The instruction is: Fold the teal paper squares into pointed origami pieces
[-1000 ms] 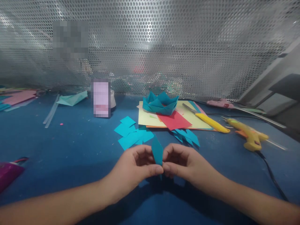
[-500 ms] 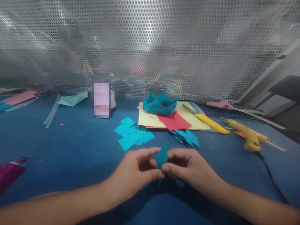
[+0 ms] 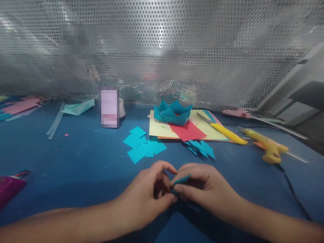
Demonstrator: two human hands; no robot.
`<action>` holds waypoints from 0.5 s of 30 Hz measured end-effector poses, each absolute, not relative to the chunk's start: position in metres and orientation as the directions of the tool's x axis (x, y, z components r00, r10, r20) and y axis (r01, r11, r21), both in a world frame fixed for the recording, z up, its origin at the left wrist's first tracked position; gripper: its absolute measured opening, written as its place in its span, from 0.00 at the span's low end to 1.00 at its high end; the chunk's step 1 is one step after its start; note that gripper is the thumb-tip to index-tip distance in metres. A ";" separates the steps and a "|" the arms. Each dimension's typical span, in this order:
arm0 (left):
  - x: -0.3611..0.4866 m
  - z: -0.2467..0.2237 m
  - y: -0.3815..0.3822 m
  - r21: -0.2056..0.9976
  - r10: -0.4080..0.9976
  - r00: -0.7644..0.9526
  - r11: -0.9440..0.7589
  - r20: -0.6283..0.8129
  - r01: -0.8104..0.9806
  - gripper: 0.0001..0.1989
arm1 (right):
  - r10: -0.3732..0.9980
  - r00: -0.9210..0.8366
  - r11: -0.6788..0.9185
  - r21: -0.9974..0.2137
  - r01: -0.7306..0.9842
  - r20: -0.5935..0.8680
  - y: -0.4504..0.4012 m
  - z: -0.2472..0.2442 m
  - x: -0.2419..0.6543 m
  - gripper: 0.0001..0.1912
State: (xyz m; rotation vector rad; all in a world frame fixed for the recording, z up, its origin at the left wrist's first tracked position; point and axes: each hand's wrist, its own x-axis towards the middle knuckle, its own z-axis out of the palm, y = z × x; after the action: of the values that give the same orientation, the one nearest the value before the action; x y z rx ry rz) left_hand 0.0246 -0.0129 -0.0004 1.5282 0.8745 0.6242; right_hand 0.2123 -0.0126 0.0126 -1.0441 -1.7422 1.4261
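Note:
A small folded teal paper [image 3: 182, 179] is pinched between the thumb and fingers of my right hand [image 3: 205, 184], low in the middle of the view. Close against it on the left is my left hand [image 3: 154, 189], its fingers curved; its thumb tip and fingertips are at the paper's left end, and whether they grip it is unclear. Flat blue paper squares [image 3: 141, 145] lie beyond my left hand. Several folded blue pieces [image 3: 201, 148] rest beyond my right hand. A teal folded paper ring [image 3: 173, 113] stands farther back on stacked coloured sheets [image 3: 157, 130].
A red paper [image 3: 188, 131] and a yellow cutter [image 3: 229, 134] lie on the sheets. At the right is a yellow glue gun [image 3: 272, 146] with its cord. A phone [image 3: 110, 108] stands at the back, before a perforated metal wall [image 3: 162, 50]. A magenta object [image 3: 11, 189] is at the left edge.
The teal paper has turned from upright to a low slant and now lies mostly in my right hand's pinch. My left index finger has lifted and curled.

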 end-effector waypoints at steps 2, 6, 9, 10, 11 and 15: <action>0.024 -0.001 -0.012 0.988 0.807 0.579 0.027 -0.113 0.155 0.15 | 0.895 -0.446 0.108 -0.982 0.155 0.028 -0.013 0.014 0.214 0.10; 0.023 0.001 -0.010 0.971 0.824 0.550 -0.001 -0.136 0.241 0.08 | 0.922 -0.382 0.132 -0.978 0.164 0.060 -0.013 0.014 0.217 0.11; 0.023 0.004 -0.010 0.971 0.840 0.533 -0.032 -0.103 0.239 0.09 | 0.942 -0.287 0.247 -0.939 0.239 0.174 -0.014 0.015 0.219 0.09; 0.023 0.005 -0.010 0.975 0.838 0.537 -0.034 -0.090 0.218 0.10 | 0.934 -0.272 0.305 -0.915 0.263 0.233 -0.015 0.015 0.220 0.09; 0.023 0.006 -0.010 0.980 0.835 0.545 -0.036 -0.079 0.198 0.10 | 0.916 -0.284 0.362 -0.890 0.276 0.284 -0.015 0.016 0.220 0.08; 0.022 0.007 -0.011 0.985 0.826 0.561 -0.042 -0.059 0.165 0.13 | 0.816 -0.469 0.491 -0.833 0.256 0.337 -0.011 0.022 0.222 0.06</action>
State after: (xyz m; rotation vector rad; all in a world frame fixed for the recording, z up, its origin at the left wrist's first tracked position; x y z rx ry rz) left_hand 0.0220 -0.0106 0.0067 1.5499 0.8706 0.6613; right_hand 0.2222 -0.0107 0.0216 -0.8827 -1.9764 0.9363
